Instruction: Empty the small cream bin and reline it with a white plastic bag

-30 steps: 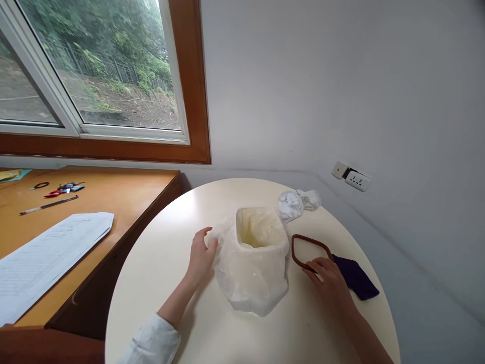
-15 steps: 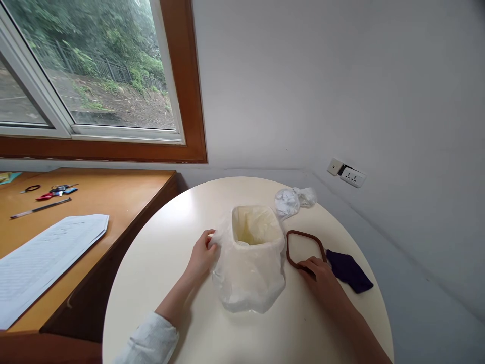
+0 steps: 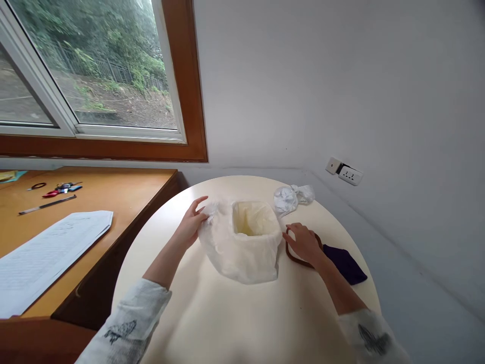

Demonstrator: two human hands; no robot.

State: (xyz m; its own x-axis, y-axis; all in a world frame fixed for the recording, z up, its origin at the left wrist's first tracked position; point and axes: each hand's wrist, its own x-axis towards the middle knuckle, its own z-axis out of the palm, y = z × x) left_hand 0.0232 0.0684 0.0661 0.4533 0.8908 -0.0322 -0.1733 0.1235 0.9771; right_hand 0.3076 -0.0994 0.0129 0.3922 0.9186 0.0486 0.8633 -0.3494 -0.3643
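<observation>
White translucent plastic bag (image 3: 242,258) pinched in left hand (image 3: 191,225); right hand (image 3: 303,242) half-open over brown rounded frame (image 3: 299,261), hold unclear.

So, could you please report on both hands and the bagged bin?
Left hand at left of bag. Right hand over brown frame, by bin. Bin upright, bag draped over its rim. Dark cloth beside frame.

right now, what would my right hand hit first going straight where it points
Probably the translucent plastic bag draped over the bin, beside your right hand; whether they already touch is unclear.
</observation>
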